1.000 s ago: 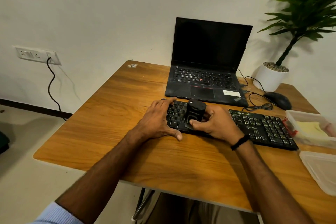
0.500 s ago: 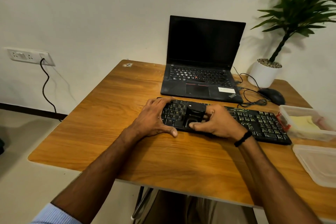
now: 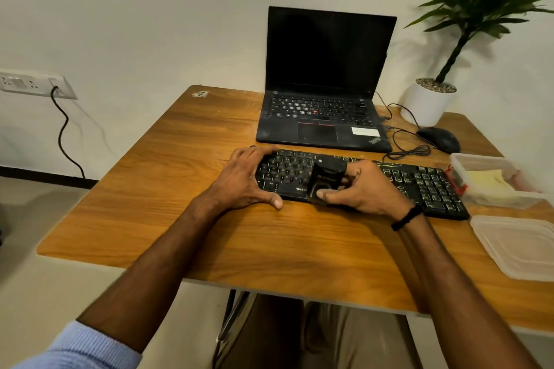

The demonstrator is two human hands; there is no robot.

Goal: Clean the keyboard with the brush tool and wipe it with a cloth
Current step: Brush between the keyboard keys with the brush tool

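**Mia:** Where is the brush tool [image 3: 325, 181]?

**Sam:** It sits on the keyboard [image 3: 425, 186], a bit left of the middle. The right hand [image 3: 367, 190] pinches it, with the thumb on the near side and fingers curled round the far side. The left hand [image 3: 242, 181] holds the keyboard's left end. Its fingers bend over the back edge and its thumb is down on the tabletop [image 3: 195, 219].

**Mia:** What could go wrong?

**Sam:** I think a hard push could pop a key loose. If the left hand lets go, the keyboard could slide. Dust might just hop into the next gap.

**Mia:** Is there room to move?

**Sam:** Not much on the right. The clear box [image 3: 479, 162] is just beside that end, and its lid [image 3: 521, 246] lies near. A long sweep could bump the box. The laptop [image 3: 323, 117] is close behind. There is bare wood in front and to the left.

**Mia:** And the cloth?

**Sam:** Something pale yellow is in the box. I cannot tell if that is it.
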